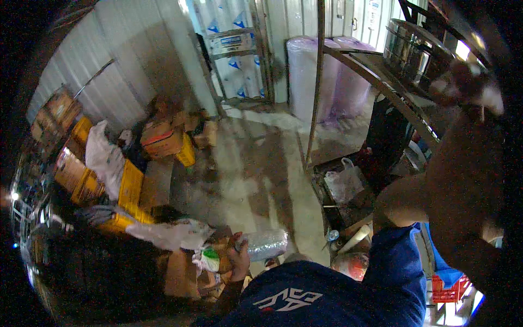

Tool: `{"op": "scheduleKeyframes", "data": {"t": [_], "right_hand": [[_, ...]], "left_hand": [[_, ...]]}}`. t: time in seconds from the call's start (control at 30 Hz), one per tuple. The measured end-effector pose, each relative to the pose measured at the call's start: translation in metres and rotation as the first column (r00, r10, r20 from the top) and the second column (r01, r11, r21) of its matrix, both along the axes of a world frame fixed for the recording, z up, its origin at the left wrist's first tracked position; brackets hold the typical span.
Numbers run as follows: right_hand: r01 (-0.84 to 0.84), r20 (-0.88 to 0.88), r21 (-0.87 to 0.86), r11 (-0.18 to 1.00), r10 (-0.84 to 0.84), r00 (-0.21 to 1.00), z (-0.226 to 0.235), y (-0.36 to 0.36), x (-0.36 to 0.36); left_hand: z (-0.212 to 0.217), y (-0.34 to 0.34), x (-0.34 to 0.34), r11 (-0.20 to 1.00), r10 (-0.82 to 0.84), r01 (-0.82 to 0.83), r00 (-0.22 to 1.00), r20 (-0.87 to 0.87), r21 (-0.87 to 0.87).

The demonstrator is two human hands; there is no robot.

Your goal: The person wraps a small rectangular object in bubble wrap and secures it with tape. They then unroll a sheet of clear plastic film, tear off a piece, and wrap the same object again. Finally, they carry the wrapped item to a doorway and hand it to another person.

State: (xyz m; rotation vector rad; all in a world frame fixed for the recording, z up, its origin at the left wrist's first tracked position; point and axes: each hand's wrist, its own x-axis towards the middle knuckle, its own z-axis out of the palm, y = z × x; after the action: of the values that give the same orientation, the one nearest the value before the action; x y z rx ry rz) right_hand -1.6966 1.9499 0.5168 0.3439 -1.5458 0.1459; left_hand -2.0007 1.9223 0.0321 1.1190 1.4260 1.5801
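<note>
Low in the middle, my left hand (238, 257) is closed round one end of a clear, shiny bubble-wrapped cylinder (267, 243). It lies crosswise in front of my dark blue shirt. A white plastic bag (174, 233) and a small green-and-white packet (208, 258) are just left of that hand. My bare right arm is raised along the right side, close to the camera. Up there my right hand (469, 90) is dim and smeared, so its fingers cannot be made out. In the picture it is beside a shiny metal pot (417, 54); whether they touch is unclear.
A metal-framed rack (381, 82) stands at the right, with a clear plastic bag (346, 182) on its lower shelf. Yellow and brown cartons (131, 188) are piled at the left. Tall wrapped rolls (310, 79) stand at the back by a film-covered door (235, 60). A red crate (449, 289) is lower right.
</note>
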Motion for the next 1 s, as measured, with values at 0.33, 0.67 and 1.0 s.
{"op": "scheduleKeyframes", "data": {"t": [0.33, 0.67, 1.0], "right_hand": [[-0.073, 0.047, 0.061, 0.995, 0.070, 0.996, -0.022, 0.314, 0.010], [-0.185, 0.040, 0.109, 0.977, 0.181, 0.983, 0.002, 0.641, 0.019], [-0.259, 0.007, 0.014, 0.966, 0.259, 0.966, -0.018, 0.972, 0.011]], "left_hand": [[0.009, 0.310, -0.030, 0.971, -0.179, 0.127, 0.947, -0.266, -0.202], [0.000, 0.589, -0.027, 0.999, 0.035, -0.043, 0.972, -0.234, -0.026], [-0.045, 0.895, -0.017, 0.991, -0.015, -0.058, 0.841, -0.541, -0.119]]}}
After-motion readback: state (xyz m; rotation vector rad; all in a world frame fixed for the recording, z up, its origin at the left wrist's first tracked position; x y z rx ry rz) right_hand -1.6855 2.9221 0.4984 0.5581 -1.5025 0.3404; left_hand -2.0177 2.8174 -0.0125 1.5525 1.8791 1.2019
